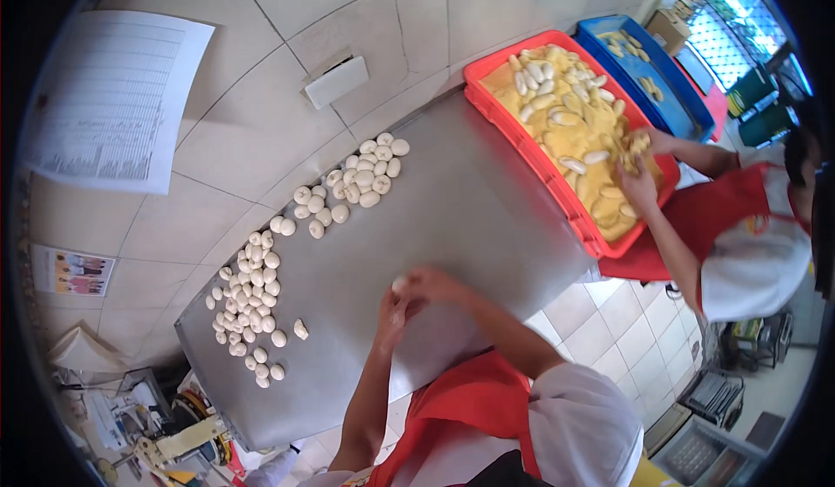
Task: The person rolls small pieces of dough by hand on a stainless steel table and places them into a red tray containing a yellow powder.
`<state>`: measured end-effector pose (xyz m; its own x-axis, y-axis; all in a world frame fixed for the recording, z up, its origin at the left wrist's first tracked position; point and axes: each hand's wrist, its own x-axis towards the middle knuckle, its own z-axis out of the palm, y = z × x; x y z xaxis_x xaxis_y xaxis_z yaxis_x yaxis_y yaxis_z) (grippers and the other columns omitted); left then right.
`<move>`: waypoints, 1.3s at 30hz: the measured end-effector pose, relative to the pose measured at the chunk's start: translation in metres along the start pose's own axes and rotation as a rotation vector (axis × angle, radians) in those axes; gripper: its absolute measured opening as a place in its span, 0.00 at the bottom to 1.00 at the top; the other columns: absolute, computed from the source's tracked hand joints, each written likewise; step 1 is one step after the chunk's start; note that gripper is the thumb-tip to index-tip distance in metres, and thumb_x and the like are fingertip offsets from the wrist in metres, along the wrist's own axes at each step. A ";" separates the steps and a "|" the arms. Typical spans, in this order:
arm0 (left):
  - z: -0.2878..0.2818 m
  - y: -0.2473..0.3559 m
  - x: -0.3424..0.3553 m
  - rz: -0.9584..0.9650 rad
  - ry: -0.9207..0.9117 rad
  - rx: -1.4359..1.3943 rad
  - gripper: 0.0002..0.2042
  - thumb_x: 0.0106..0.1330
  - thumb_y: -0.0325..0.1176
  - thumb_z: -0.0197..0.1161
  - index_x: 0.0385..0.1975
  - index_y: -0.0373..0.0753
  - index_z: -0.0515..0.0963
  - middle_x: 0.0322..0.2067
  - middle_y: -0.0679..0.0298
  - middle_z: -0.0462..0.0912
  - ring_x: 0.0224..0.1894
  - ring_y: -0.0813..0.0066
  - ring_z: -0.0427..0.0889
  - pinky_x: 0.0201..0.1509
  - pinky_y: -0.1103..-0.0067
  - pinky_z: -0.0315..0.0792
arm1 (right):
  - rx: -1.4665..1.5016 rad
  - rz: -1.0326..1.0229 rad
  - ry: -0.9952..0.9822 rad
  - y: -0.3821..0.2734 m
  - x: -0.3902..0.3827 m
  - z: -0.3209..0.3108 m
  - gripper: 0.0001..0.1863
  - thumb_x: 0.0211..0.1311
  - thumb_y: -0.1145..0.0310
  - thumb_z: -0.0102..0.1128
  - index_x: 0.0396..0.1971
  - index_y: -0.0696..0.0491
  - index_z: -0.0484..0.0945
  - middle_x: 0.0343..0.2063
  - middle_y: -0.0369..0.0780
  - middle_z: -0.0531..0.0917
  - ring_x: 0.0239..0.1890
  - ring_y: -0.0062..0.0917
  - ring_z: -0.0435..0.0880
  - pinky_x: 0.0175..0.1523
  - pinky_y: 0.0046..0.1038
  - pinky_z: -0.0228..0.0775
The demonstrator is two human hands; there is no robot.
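Note:
My left hand (393,309) and my right hand (430,284) meet over the steel worktable (461,209), their fingers closed around a small pale dough piece (399,284), partly hidden. Many white dough balls (257,291) lie along the left end and back edge of the table, with another cluster (365,170) higher up and a rougher lump (301,329) a little apart from them.
A red tray (477,83) holds yellow crumbs and oblong dough pieces; a co-worker (739,261) at the right has both hands in it. A blue tray (674,109) sits behind. Tiled wall with papers (113,96) at left; cluttered equipment (174,426) at lower left.

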<state>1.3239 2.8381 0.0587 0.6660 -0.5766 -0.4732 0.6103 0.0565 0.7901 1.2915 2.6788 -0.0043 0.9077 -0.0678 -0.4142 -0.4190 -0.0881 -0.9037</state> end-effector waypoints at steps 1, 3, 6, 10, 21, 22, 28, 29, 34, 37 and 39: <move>-0.020 -0.012 -0.007 0.016 -0.008 -0.005 0.20 0.70 0.45 0.65 0.50 0.35 0.78 0.38 0.65 0.82 0.35 0.75 0.81 0.42 0.77 0.78 | 0.134 0.113 0.017 -0.005 -0.028 0.033 0.24 0.56 0.47 0.70 0.39 0.54 0.82 0.33 0.38 0.85 0.36 0.26 0.82 0.42 0.33 0.75; -0.078 -0.046 -0.021 0.033 0.143 0.442 0.15 0.68 0.39 0.67 0.47 0.34 0.78 0.38 0.62 0.83 0.35 0.70 0.83 0.41 0.76 0.78 | 0.246 0.215 0.020 -0.012 -0.055 0.061 0.25 0.56 0.47 0.70 0.38 0.55 0.80 0.31 0.38 0.84 0.35 0.25 0.81 0.41 0.33 0.75; -0.088 -0.054 -0.062 0.093 0.299 0.956 0.12 0.66 0.31 0.66 0.45 0.33 0.79 0.36 0.58 0.84 0.36 0.63 0.85 0.41 0.74 0.78 | -0.112 0.198 0.427 0.035 -0.092 0.069 0.23 0.55 0.52 0.72 0.37 0.56 0.77 0.33 0.41 0.83 0.34 0.30 0.81 0.40 0.36 0.74; -0.120 -0.064 -0.124 0.207 0.303 0.885 0.15 0.65 0.27 0.64 0.51 0.31 0.76 0.42 0.53 0.84 0.43 0.56 0.84 0.47 0.69 0.77 | -0.529 -0.085 0.544 0.044 -0.132 0.066 0.18 0.59 0.63 0.63 0.46 0.56 0.73 0.46 0.45 0.80 0.46 0.40 0.79 0.53 0.39 0.71; -0.107 -0.064 -0.061 0.295 0.332 1.745 0.42 0.67 0.54 0.56 0.72 0.30 0.52 0.73 0.41 0.49 0.76 0.42 0.45 0.74 0.45 0.40 | -1.149 0.015 0.462 0.002 -0.042 0.069 0.38 0.69 0.42 0.48 0.74 0.43 0.55 0.75 0.46 0.49 0.70 0.47 0.59 0.73 0.61 0.41; -0.096 -0.045 -0.044 0.271 0.315 1.753 0.43 0.66 0.57 0.56 0.72 0.32 0.53 0.74 0.41 0.47 0.77 0.43 0.43 0.74 0.44 0.37 | -1.207 -0.022 0.496 -0.008 -0.025 0.054 0.39 0.68 0.41 0.49 0.74 0.42 0.54 0.76 0.47 0.48 0.71 0.45 0.57 0.72 0.62 0.39; -0.064 0.023 0.074 0.281 0.395 1.760 0.47 0.63 0.64 0.56 0.74 0.36 0.51 0.75 0.43 0.43 0.78 0.46 0.38 0.74 0.44 0.33 | -1.052 0.125 0.534 -0.081 0.109 -0.006 0.44 0.68 0.34 0.41 0.75 0.48 0.50 0.76 0.47 0.48 0.76 0.46 0.48 0.74 0.60 0.34; -0.060 0.034 0.092 0.282 0.443 1.738 0.47 0.64 0.64 0.55 0.74 0.36 0.51 0.75 0.43 0.43 0.78 0.46 0.37 0.74 0.43 0.33 | -1.020 0.147 0.553 -0.086 0.127 -0.010 0.46 0.68 0.33 0.39 0.75 0.52 0.49 0.76 0.47 0.47 0.77 0.45 0.46 0.75 0.58 0.33; -0.072 0.042 0.119 0.350 0.631 1.674 0.44 0.67 0.62 0.53 0.73 0.35 0.52 0.74 0.40 0.43 0.78 0.44 0.36 0.75 0.46 0.35 | -0.995 0.093 0.600 -0.086 0.141 -0.003 0.49 0.69 0.33 0.35 0.74 0.60 0.47 0.76 0.47 0.46 0.77 0.41 0.44 0.77 0.52 0.32; -0.056 0.026 0.085 0.262 0.539 1.685 0.41 0.68 0.59 0.54 0.72 0.35 0.55 0.74 0.41 0.46 0.77 0.44 0.39 0.75 0.46 0.37 | -1.024 -0.001 0.550 -0.057 0.100 0.005 0.44 0.69 0.37 0.41 0.72 0.56 0.55 0.75 0.47 0.52 0.77 0.40 0.47 0.77 0.50 0.34; -0.053 0.008 0.043 0.209 0.464 1.716 0.39 0.68 0.56 0.55 0.71 0.35 0.57 0.73 0.42 0.48 0.77 0.44 0.41 0.74 0.45 0.39 | -0.937 -0.191 0.615 -0.033 0.056 0.012 0.33 0.69 0.44 0.51 0.63 0.54 0.70 0.67 0.46 0.67 0.70 0.40 0.61 0.71 0.49 0.50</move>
<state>1.3800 2.8568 0.0242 0.9045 -0.4017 -0.1429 -0.3749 -0.9090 0.1824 1.3569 2.6899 0.0012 0.9006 -0.4275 0.0783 -0.3637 -0.8399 -0.4029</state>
